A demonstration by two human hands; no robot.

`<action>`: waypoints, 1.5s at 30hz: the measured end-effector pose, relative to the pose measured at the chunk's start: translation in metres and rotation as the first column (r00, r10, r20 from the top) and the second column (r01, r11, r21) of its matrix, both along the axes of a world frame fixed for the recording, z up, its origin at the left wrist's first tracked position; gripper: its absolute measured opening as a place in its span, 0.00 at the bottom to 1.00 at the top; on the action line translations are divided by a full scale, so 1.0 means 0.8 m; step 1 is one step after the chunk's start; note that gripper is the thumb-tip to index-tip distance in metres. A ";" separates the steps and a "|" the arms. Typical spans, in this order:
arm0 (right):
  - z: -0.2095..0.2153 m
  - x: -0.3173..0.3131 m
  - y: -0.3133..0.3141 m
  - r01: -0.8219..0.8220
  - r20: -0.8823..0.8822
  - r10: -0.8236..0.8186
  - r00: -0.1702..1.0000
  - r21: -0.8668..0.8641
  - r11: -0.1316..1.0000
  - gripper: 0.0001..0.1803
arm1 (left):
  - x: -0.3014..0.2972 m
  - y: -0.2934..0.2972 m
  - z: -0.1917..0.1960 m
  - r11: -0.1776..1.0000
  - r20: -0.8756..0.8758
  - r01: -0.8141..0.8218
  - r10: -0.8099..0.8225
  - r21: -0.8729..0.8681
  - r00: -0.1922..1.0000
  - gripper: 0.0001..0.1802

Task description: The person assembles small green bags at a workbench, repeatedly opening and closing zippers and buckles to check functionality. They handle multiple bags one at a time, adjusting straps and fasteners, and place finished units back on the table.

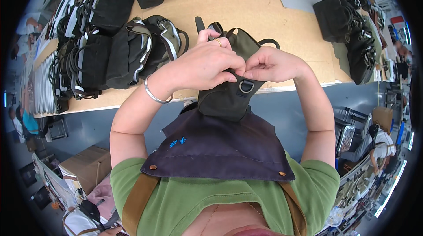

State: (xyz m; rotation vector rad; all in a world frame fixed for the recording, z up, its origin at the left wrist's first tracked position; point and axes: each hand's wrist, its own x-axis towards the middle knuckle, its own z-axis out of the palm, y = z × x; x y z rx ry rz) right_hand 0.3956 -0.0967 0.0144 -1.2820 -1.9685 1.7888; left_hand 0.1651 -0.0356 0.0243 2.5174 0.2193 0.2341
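While both hands meet at the table edge, the left hand (pixel 200 66) and right hand (pixel 269 64) pinch the top of a dark green pouch (pixel 227 97) above the apron (pixel 220 148); beyond lie piled black bags (pixel 110 51) on the wooden table (pixel 246 2)

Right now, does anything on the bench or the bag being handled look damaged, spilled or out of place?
Nothing stands out. Both hands, left and right, pinch the top of a dark green bag at the bench edge. Finished bags are heaped loosely to the left, with no spill or visible damage.

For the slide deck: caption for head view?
Both hands, left and right, pinch a dark green bag at the workbench edge.
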 end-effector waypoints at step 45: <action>-0.006 -0.013 -0.039 -0.063 0.249 -0.150 0.957 0.683 0.728 0.12 | -0.015 0.027 -0.056 0.991 0.104 -0.119 0.112 0.055 0.988 0.11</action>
